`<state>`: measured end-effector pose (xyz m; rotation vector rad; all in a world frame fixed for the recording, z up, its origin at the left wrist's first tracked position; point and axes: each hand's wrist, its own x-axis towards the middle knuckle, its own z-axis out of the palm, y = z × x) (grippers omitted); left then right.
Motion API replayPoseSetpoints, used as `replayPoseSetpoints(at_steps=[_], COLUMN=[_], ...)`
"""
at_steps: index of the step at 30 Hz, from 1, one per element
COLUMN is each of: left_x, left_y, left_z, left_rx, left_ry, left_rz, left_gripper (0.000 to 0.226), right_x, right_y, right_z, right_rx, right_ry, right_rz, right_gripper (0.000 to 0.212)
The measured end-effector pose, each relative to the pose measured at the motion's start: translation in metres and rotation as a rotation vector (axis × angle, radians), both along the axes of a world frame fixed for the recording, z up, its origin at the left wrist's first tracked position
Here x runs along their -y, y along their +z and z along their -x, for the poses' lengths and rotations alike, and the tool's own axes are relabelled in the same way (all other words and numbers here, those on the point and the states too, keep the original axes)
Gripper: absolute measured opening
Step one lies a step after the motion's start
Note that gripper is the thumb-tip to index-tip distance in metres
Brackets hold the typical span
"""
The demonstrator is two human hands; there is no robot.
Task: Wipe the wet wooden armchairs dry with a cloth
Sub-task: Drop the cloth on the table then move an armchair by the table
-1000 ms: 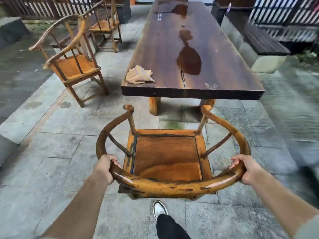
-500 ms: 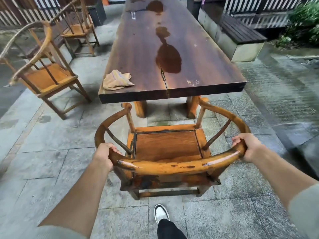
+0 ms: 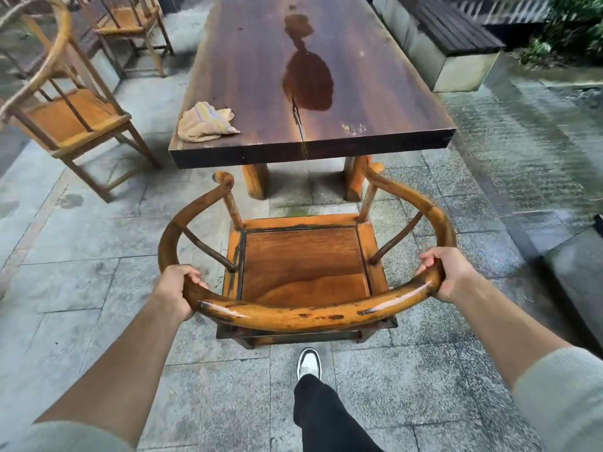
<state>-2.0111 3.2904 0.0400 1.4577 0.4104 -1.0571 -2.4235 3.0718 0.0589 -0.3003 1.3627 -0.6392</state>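
A wet wooden armchair (image 3: 303, 265) with a curved horseshoe rail stands on the paving right in front of me, facing the table end. My left hand (image 3: 174, 291) grips the rail at its left rear bend. My right hand (image 3: 448, 272) grips the rail at the right rear bend. The rail shines with water between my hands. A crumpled beige striped cloth (image 3: 205, 122) lies on the near left corner of the dark wooden table (image 3: 375, 138). Two more armchairs stand at the left, one near (image 3: 71, 122) and one farther back (image 3: 130, 24).
A dark puddle (image 3: 308, 76) sits along the table's middle. A slatted bench (image 3: 453, 31) on a concrete block runs along the right side. The stone paving (image 3: 522, 141) at the right looks wet. My foot (image 3: 309, 362) is just behind the chair.
The chair in my hands has moved forward, closer to the table end, and my view has swung left and back to face the table squarely. Both hands have kept their grip on the rail.
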Motion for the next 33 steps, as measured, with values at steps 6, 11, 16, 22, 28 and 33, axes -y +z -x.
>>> replayPoseSetpoints(at_steps=[6, 11, 16, 22, 28, 33], left_x=[-0.014, -0.016, -0.016, -0.014, -0.014, -0.013], left_y=[-0.008, -0.012, -0.014, -0.011, -0.007, -0.004], left_z=[0.006, 0.005, 0.003, 0.004, 0.005, 0.006], left_rx=[0.007, 0.005, -0.016, -0.023, -0.043, -0.029], left_ry=[0.01, 0.011, 0.024, 0.031, 0.048, 0.064], left_rz=[0.005, 0.0, 0.008, -0.029, -0.007, 0.006], left_gripper=[0.024, 0.022, 0.022, 0.018, 0.021, 0.023], right_x=[-0.012, -0.014, -0.012, -0.01, -0.01, -0.009], right_y=[-0.007, -0.01, -0.013, -0.01, -0.01, -0.011], right_z=[0.006, 0.008, 0.008, 0.006, 0.005, 0.006], right_rx=[0.004, -0.009, -0.046, -0.064, -0.002, 0.012], right_ry=[-0.025, -0.016, -0.018, -0.008, -0.041, -0.041], right_rz=[0.003, 0.004, 0.004, -0.019, -0.031, -0.052], right_gripper=[0.028, 0.025, 0.027, 0.026, 0.027, 0.032])
